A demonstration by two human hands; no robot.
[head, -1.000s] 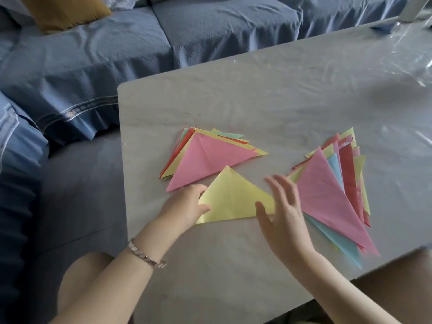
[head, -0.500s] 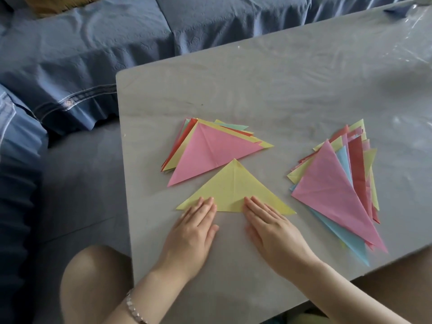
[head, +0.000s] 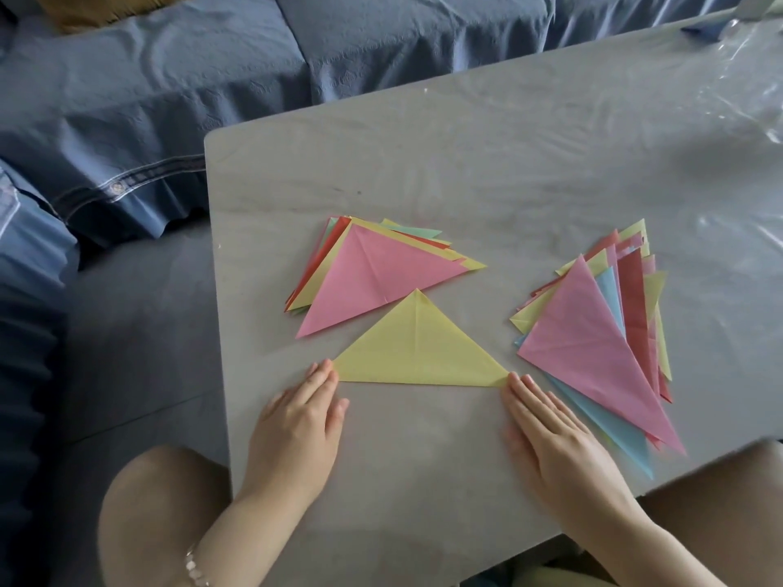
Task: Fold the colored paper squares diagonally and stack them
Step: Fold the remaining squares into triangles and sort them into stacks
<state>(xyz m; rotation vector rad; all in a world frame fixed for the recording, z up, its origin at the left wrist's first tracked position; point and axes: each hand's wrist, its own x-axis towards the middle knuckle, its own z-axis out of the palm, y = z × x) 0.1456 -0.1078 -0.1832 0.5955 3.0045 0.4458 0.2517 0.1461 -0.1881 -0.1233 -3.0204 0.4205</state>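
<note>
Lying flat, left hand (head: pixel 298 432) and right hand (head: pixel 553 438) touch yellow triangle (head: pixel 417 351) corners.

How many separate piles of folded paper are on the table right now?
2. One pile, pink on top, lies beyond the single yellow triangle. The other pile, also pink on top, lies by the right hand. Sheets underneath are mostly hidden.

Views: one, head-worn, wide-angle.
Position: above the near edge of the desk (head: pixel 487 163), close over it.
Facing: forward and steeply down.
Framing: desk fills centre and right; blue sofa (head: pixel 212 78) fills the upper left; knees sit at the bottom edge.
Overlap: no second view to share with.
</note>
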